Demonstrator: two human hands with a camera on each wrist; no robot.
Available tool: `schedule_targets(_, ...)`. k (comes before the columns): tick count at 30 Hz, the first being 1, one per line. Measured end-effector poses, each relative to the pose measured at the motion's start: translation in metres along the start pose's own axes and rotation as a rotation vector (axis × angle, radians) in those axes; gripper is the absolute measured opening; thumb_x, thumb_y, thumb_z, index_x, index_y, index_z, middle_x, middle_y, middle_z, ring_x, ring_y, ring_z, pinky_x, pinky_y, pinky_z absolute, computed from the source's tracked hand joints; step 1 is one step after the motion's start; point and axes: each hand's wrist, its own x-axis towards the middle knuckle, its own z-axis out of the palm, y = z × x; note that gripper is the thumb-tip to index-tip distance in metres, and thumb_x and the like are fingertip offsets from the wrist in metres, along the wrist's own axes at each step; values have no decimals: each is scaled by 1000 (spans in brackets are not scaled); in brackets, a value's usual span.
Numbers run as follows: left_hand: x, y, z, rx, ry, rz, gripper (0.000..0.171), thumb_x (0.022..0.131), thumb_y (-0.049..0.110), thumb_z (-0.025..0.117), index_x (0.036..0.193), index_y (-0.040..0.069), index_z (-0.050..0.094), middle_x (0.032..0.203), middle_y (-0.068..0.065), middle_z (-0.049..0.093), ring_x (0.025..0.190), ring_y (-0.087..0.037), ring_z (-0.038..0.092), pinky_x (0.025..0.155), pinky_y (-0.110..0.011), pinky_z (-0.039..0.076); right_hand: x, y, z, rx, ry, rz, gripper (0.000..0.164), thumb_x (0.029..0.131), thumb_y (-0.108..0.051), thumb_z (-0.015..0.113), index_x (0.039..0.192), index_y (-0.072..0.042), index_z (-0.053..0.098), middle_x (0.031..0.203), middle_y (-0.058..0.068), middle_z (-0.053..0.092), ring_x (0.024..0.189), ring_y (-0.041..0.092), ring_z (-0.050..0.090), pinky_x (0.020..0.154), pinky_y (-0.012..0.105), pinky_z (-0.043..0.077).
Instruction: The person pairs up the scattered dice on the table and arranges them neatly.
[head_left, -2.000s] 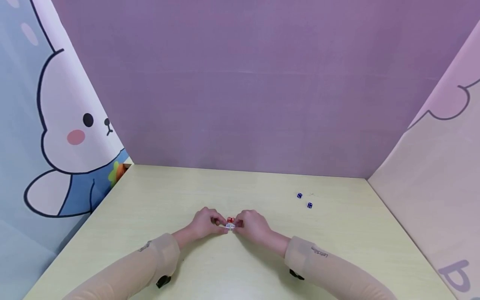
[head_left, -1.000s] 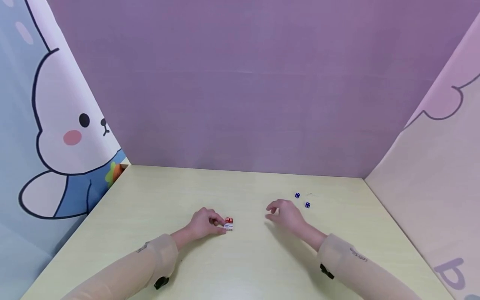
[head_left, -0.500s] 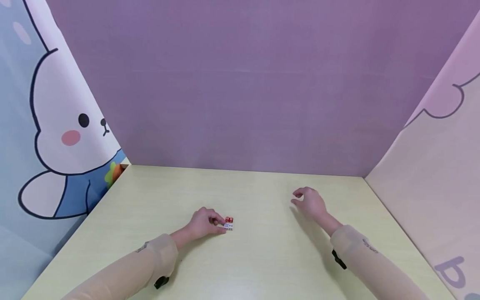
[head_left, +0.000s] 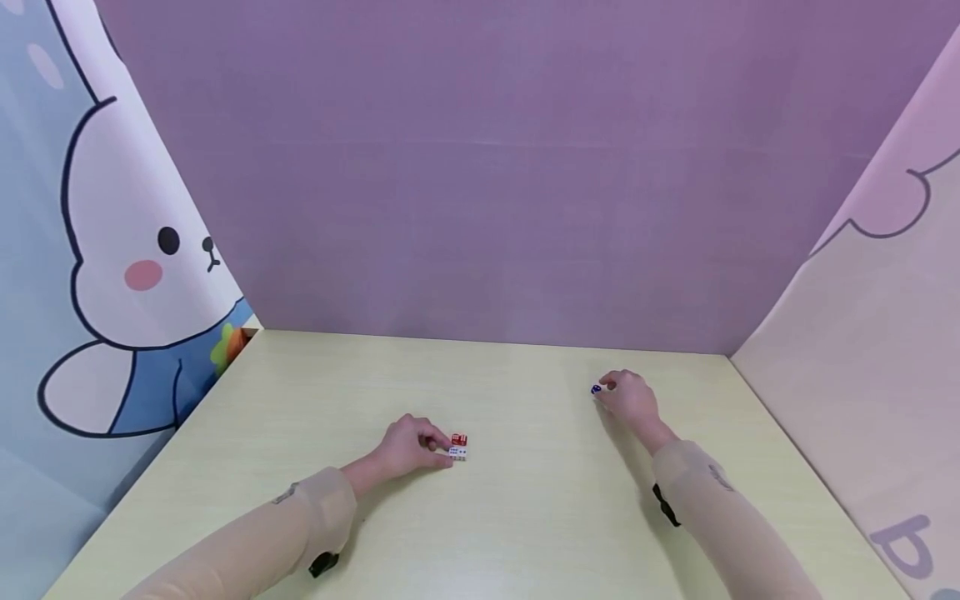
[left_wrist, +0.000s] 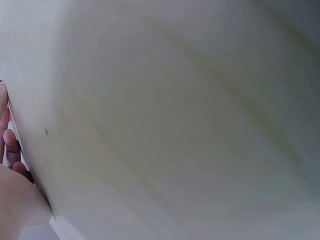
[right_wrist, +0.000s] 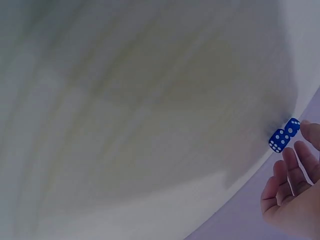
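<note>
In the head view, my left hand has its thumb and forefinger at the left side of two white dice, seemingly pinching them. Red dice sit right against these, at the back or on top; I cannot tell which. The left wrist view catches only a few left fingers at its edge. Farther back on the right, my right hand has its loosely bent thumb and fingertips beside a blue die. Two blue dice show close together at those fingertips in the right wrist view. A firm pinch is not visible there.
The pale wooden table lies under both hands. A purple backdrop rises along its far edge. Printed cloth panels, one with a cartoon rabbit, stand at the left and right sides.
My right hand has left the white dice and travelled right and back to the blue dice, covering them half a second ago. One blue die shows again. The left hand has stayed put.
</note>
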Motion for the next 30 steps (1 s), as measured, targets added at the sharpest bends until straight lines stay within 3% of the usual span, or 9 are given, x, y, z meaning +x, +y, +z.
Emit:
schedule_targets(6,0,-2,0,12,2,13,19,69,29,84,84,21,75,75,6,59,68,-9,50,64,-23,40,7,5,7,12,-7,30,21,84,-18,69,99,-5,70,99,14,67,90,28,62,75,42,48)
schedule_targets(14,0,-3,0,23,-1,16,19,69,29,84,84,22,75,74,7,59,69,-9,49,64,-23,40,6,-2,15,23,-6,-42,16,83,-15,70,95,-4,72,96,14,68,88,29,63,78,44,50)
schedule_targets(21,-2,-2,-1,21,-2,24,19,69,28,84,84,21,75,75,6,59,69,-11,49,64,-23,39,-6,-15,18,42,-27,-128,15,83,-13,71,93,-2,71,92,12,67,85,27,63,76,41,51)
schedule_targets(30,-5,-3,-2,20,-11,38,19,69,29,84,84,21,75,75,5,59,68,-12,49,63,-23,39,-28,-35,19,103,-79,-158,10,81,-9,72,89,-4,71,85,4,66,76,17,58,67,31,49)
